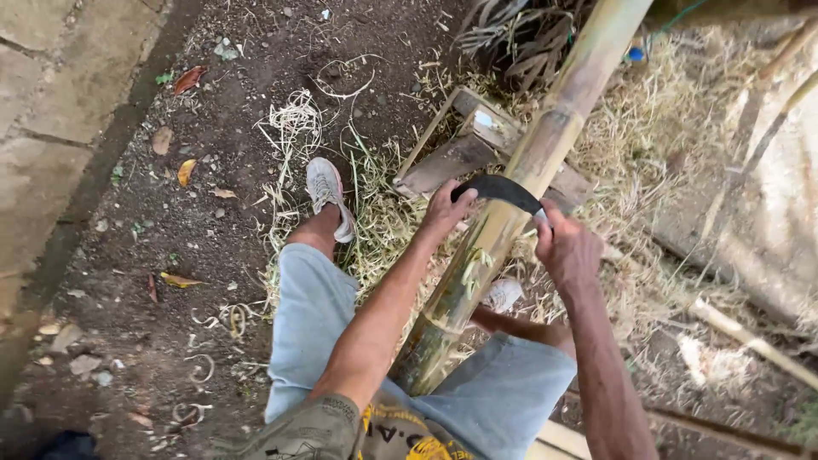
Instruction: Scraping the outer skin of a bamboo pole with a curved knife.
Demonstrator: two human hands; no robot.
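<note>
Curved blade drawn across a bamboo pole, shaving partway done.

Nearest, the thick green-yellow bamboo pole (498, 226) rests between the person's knees and slants up over a low wooden stand (460, 149). The left hand (445, 209) and right hand (564, 247) each clench an end of the dark curved steel blade (498, 189) laid across it. Pale shavings (294, 119) litter the dirt beyond; the lower pole looks green, seemingly unscraped.

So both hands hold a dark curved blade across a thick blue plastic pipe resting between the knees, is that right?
Not quite: the head view shows a thick yellow-green bamboo pole, not a blue plastic pipe. The left hand and right hand do hold the dark curved blade across it.
</note>
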